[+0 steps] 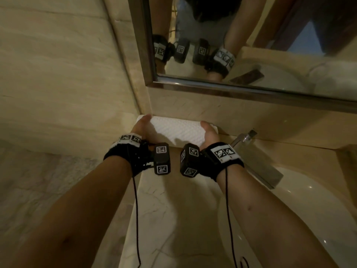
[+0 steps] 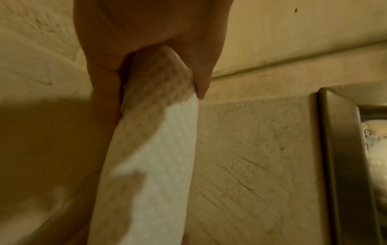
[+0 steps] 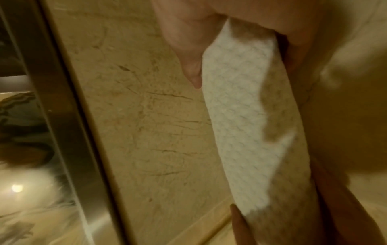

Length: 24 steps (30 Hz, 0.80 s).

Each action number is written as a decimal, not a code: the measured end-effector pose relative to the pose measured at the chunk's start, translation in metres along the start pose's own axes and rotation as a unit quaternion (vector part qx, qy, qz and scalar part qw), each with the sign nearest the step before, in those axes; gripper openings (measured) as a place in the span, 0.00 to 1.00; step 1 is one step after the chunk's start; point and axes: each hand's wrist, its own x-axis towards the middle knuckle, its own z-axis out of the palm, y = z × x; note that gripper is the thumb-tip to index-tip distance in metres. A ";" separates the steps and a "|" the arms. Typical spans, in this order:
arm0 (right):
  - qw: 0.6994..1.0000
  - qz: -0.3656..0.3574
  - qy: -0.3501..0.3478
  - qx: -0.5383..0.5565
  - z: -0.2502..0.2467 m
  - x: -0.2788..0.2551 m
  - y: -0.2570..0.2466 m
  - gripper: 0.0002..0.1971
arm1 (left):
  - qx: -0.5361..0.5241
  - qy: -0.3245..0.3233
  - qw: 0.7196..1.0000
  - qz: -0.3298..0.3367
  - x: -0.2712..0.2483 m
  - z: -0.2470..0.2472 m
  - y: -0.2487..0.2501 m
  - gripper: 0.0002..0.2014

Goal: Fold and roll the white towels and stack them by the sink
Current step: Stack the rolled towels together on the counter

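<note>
A rolled white towel with a woven pattern lies crosswise at the back of the marble counter, close to the wall under the mirror. My left hand grips its left end, thumb on top and fingers underneath. My right hand grips the right end the same way. In the left wrist view the towel roll runs away from my left hand. In the right wrist view the roll sits between thumb and fingers of my right hand, and the other hand's thumb touches its far end.
A white sink basin lies to the right, with a chrome faucet beside my right wrist. A metal-framed mirror hangs above the backsplash. A beige stone wall closes the left side. Black cords hang from both wristbands.
</note>
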 end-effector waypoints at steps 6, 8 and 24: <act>0.998 -0.013 0.022 -0.055 -0.010 -0.018 -0.005 0.43 | 0.083 0.010 0.996 0.010 -0.004 -0.005 -0.002 0.38; 0.998 -0.016 0.018 -0.060 -0.009 -0.025 -0.003 0.44 | 0.072 0.025 0.997 -0.002 -0.006 -0.007 -0.008 0.44; 0.971 -0.047 0.032 -0.231 -0.055 -0.092 0.022 0.35 | 0.344 0.017 0.933 0.105 -0.071 -0.004 -0.045 0.16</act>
